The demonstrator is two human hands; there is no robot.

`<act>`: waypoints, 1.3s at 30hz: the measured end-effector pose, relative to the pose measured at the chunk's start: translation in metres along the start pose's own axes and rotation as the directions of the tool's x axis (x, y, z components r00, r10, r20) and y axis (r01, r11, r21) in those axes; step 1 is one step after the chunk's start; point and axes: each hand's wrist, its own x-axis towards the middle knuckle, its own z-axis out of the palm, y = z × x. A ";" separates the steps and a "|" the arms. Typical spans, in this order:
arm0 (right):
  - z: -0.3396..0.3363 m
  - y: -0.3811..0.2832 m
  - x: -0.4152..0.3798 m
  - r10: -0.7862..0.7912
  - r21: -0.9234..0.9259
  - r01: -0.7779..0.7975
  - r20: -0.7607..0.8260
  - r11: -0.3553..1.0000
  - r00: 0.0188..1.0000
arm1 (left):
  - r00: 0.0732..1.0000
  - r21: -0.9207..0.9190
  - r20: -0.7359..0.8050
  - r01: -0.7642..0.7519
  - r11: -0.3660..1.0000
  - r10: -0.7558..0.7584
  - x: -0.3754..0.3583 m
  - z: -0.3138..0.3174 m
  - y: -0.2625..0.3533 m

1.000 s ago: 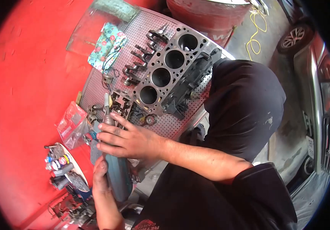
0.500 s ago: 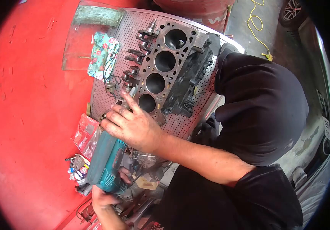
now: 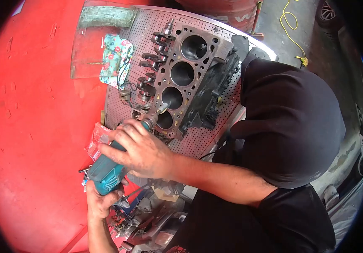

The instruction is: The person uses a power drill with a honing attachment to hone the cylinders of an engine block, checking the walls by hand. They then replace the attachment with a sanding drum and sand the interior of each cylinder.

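My left hand [image 3: 141, 145] is wrapped over the front of a teal power drill [image 3: 109, 168]. My right hand [image 3: 102, 197] grips the drill's rear handle, with its fingers curled. The drill's pale tip [image 3: 163, 108] is over the face of the engine block [image 3: 177, 101], beside the two lower cylinder bores; contact cannot be made out. The block has several round bores. A crankshaft [image 3: 152, 63] lies along its left side, and a piston [image 3: 125, 95] lies farther left.
The perforated tabletop [image 3: 116, 111] carries a glass pane [image 3: 89, 46] and floral cloth [image 3: 115, 57]. A plastic packet [image 3: 97, 139] lies near the drill. A red drum [image 3: 236, 12] and yellow cord [image 3: 290, 31] are behind. Dark clothing [image 3: 291, 122] fills the right side.
The drill and both hands have shifted. The pale tip, largely hidden before, now shows over the block. My left index finger, stretched out earlier, is now curled round the tool.
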 end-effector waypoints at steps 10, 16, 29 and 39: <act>0.002 0.029 0.005 0.055 0.011 -0.054 -0.146 0.999 0.988 | 0.997 0.254 -0.018 0.078 0.964 -0.076 0.032 0.007 0.031; 0.002 0.039 0.012 0.129 0.035 -0.125 -0.190 0.992 0.973 | 0.994 0.324 0.032 0.084 0.942 -0.100 0.058 -0.001 0.055; 0.001 0.043 0.009 0.198 0.077 -0.187 -0.186 0.979 0.962 | 0.984 0.405 0.113 0.083 0.910 -0.139 0.072 -0.004 0.060; -0.007 0.049 0.016 0.173 0.079 -0.159 -0.217 0.984 0.961 | 0.986 0.373 0.062 0.121 0.920 -0.155 0.074 0.003 0.075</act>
